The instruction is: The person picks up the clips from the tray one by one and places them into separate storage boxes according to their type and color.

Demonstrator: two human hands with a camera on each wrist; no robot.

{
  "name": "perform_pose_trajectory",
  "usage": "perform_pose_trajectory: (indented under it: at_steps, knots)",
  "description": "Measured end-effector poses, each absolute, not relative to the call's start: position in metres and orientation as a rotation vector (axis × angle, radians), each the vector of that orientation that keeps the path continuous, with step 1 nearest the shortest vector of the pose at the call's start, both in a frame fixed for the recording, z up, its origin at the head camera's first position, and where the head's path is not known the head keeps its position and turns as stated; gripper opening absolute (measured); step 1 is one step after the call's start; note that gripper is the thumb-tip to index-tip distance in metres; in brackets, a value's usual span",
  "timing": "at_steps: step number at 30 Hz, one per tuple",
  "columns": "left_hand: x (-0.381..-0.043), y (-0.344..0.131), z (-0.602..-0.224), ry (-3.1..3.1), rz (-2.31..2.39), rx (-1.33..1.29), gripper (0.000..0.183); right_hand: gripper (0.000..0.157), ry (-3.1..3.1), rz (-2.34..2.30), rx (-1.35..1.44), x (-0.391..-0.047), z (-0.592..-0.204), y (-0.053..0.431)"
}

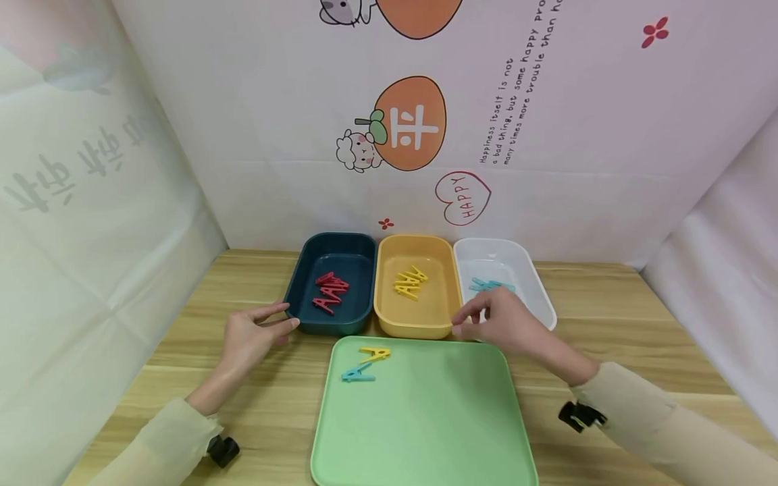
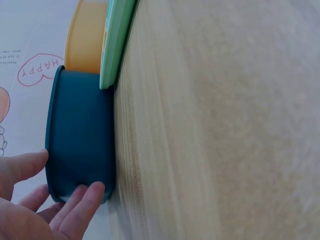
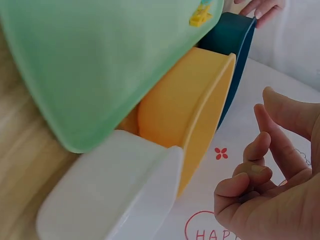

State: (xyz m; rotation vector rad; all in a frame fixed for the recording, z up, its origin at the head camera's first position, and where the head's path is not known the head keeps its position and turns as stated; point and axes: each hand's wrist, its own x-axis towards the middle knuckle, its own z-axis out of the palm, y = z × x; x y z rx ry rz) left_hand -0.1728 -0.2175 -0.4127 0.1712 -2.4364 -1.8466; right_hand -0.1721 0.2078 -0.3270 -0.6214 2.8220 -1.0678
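My left hand (image 1: 246, 341) rests its fingertips against the near left corner of the dark teal bin (image 1: 340, 260), thumb at the rim in the left wrist view. Several red clothespins (image 1: 331, 291) lie inside. My right hand (image 1: 504, 320) hovers over the near end of the white bin (image 1: 494, 255), beside the yellow bin (image 1: 419, 317). Its thumb and index tips are close together with nothing visible between them. Yellow clothespins (image 1: 407, 291) lie in the yellow bin, light blue clothespins (image 1: 486, 285) in the white one. A yellow clothespin (image 1: 380, 353) and a light blue clothespin (image 1: 350, 375) lie on the green tray (image 1: 425, 418).
The three bins stand side by side along a printed cloth backdrop (image 1: 273, 121). Just in front of them is the tray, on a wooden table (image 1: 626, 324). White cloth (image 1: 735, 223) hangs at both sides.
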Motion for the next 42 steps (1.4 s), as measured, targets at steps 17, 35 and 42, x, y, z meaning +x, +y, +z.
perform_pose_trajectory:
  at_steps: [17, 35, 42]
  knots:
    - [-0.172, -0.218, -0.414, -2.418, -1.897, 0.166, 0.054, 0.006, 2.783, -1.211, -0.492, -0.116, -0.373, 0.238]
    - [-0.173, -0.217, -0.417, -2.409, -1.893, 0.149, 0.052, 0.006, 2.697, -1.200, -0.623, -0.114, -0.394, 0.205]
    - [-0.174, -0.217, -0.416, -2.411, -1.898, 0.162, 0.054, 0.007, 2.659, -1.229, -0.721, -0.119, -0.394, 0.180]
